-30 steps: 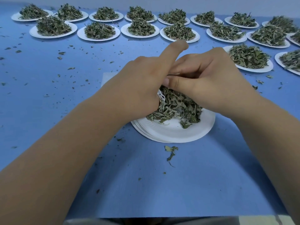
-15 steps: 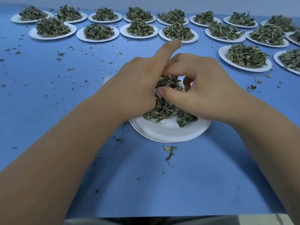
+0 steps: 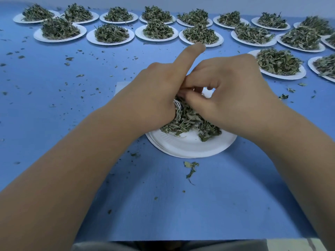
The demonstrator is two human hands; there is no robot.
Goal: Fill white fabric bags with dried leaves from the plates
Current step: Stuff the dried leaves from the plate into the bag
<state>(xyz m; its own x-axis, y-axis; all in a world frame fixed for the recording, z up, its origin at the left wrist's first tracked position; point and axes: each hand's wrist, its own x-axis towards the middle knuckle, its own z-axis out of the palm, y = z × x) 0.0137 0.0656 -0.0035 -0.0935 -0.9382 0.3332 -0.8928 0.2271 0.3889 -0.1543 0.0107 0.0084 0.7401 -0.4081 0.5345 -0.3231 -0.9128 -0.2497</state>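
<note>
Blue table (image 3: 54,105), near plate (image 3: 190,150) — dried leaves (image 3: 184,122), bag (image 3: 176,105); far plates (image 3: 110,42) heaped

Our left grip (image 3: 155,100) and right grip (image 3: 235,100) meet over the near plate (image 3: 190,147) on the blue desk (image 3: 54,109). The left, forefinger straight, holds a white fabric bag (image 3: 176,106), only its edge showing. The right curls over the dried leaves (image 3: 186,122), its pinch hidden. Heaped plates (image 3: 110,42) line the far side.

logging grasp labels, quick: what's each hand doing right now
left hand: grips white fabric bag, index finger straight
right hand: fingers curled, what they pinch is hidden
</note>
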